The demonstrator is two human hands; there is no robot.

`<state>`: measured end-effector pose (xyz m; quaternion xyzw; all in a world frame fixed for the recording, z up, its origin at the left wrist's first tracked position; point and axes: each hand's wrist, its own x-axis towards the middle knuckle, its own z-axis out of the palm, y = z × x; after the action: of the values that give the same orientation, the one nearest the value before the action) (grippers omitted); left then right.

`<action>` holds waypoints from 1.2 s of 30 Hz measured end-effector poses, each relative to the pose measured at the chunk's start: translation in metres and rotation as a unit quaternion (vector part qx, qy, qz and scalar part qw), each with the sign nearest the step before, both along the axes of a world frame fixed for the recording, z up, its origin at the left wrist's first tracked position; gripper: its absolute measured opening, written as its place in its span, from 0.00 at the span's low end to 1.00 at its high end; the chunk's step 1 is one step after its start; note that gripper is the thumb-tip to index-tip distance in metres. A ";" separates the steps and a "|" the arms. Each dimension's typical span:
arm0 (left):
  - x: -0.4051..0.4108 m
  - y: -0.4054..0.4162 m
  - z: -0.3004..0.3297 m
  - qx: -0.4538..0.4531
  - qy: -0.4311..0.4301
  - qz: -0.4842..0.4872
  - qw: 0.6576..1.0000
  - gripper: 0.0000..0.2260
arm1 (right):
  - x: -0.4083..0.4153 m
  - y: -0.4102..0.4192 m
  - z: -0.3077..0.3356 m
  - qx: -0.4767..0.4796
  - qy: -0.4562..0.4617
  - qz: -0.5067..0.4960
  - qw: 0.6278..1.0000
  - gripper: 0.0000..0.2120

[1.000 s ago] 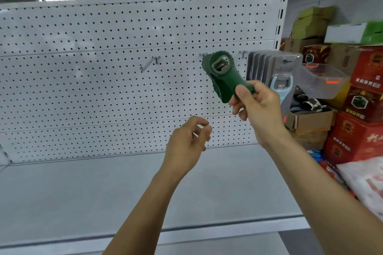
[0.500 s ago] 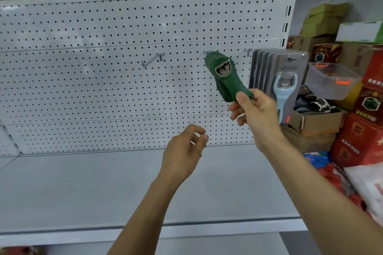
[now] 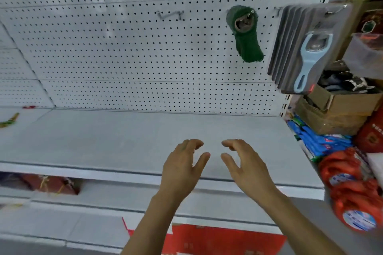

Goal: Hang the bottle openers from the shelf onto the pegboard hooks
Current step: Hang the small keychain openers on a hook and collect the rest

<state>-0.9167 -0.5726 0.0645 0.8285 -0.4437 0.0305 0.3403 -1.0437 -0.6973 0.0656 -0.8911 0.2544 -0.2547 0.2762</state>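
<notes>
I see the green bottle opener point(image 3: 245, 33) hanging on the white pegboard point(image 3: 124, 47), up at about one o'clock in my view, its round metal mouth at the top where it meets a hook, its handle tilting down toward five o'clock. No hand touches it. Just beside it at three o'clock hangs a row of carded bottle openers point(image 3: 306, 51), grey cards stacked one behind another on their own hook, the front card showing a light blue opener. At nine o'clock from the green one, well apart, a bare pegboard hook point(image 3: 171, 15) juts out of the board; it is blurred, so I cannot make out its exact shape.

Below the board lies the grey shelf point(image 3: 124, 142). Over its front part, at about six o'clock in my view, I have both hands side by side and near each other but not touching. My left hand point(image 3: 182, 169) is released, fingers loosely bent with nothing in them, thumb pointing toward the other hand. My right hand point(image 3: 246, 165) mirrors it, fingers relaxed and slightly curved, holding nothing.

Out at three o'clock stand cardboard boxes point(image 3: 335, 109), with blue packets point(image 3: 319, 140) beneath them and red net bags point(image 3: 350, 188) lower still. At the far left, nine o'clock, a small green and yellow item point(image 3: 9, 121) lies on the neighbouring shelf, too blurred for me to identify.
</notes>
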 end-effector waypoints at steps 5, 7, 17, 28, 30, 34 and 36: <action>0.003 0.049 -0.039 0.034 0.006 0.024 0.999 0.17 | 0.013 0.040 -0.030 -0.030 0.073 0.054 0.995 0.15; 0.010 0.070 -0.052 0.049 0.021 0.045 0.998 0.17 | 0.025 0.058 -0.038 -0.026 0.093 0.066 0.993 0.15; 0.101 0.219 -0.081 0.113 0.078 0.130 0.982 0.21 | 0.141 0.188 -0.068 -0.031 0.152 0.124 0.980 0.17; 0.269 0.405 -0.071 0.126 0.066 0.183 0.973 0.20 | 0.307 0.351 -0.073 0.023 0.130 0.151 0.980 0.16; 0.296 0.427 -0.067 0.118 0.069 0.194 0.971 0.19 | 0.337 0.369 -0.070 0.028 0.129 0.165 0.977 0.15; 0.354 0.458 -0.062 0.102 0.082 0.220 0.967 0.18 | 0.404 0.392 -0.065 0.046 0.124 0.191 0.973 0.12; 0.385 0.468 -0.062 0.093 0.089 0.232 0.964 0.17 | 0.439 0.398 -0.065 0.052 0.127 0.199 0.970 0.12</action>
<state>-0.5320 -0.1043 0.0026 0.9362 -0.2079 -0.0067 0.2831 -0.6049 -0.2994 0.0004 -0.9332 0.1182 -0.0662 0.3330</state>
